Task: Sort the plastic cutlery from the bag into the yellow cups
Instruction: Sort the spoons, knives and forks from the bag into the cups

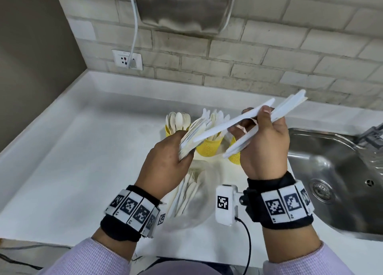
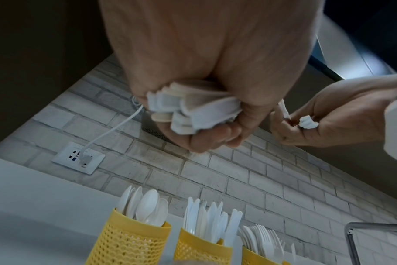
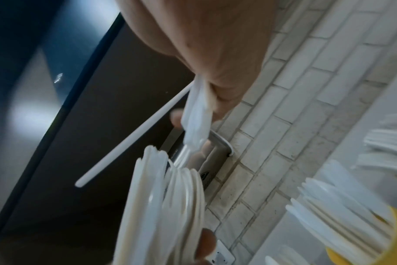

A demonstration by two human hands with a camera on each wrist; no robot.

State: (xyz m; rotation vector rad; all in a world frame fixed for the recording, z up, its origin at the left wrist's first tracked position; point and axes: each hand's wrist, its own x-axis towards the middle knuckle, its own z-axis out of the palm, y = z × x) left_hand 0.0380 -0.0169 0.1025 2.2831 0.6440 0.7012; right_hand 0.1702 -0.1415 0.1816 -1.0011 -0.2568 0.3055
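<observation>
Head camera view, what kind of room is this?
Most likely a kitchen: a steel sink set into a white countertop, a brick-tile backsplash, and a wall socket above the counter.

We are standing in a kitchen: a white tabletop (image 1: 87, 142) runs along a wall of pale brick-pattern tiles (image 1: 259, 52), and a stainless steel sink (image 1: 339, 171) with a round drain is set into it on the right. A wall socket (image 1: 127, 59) with a white cable (image 1: 134, 21) plugged in sits just above the tabletop, and a brushed metal appliance (image 1: 182, 7) hangs on the wall overhead
</observation>
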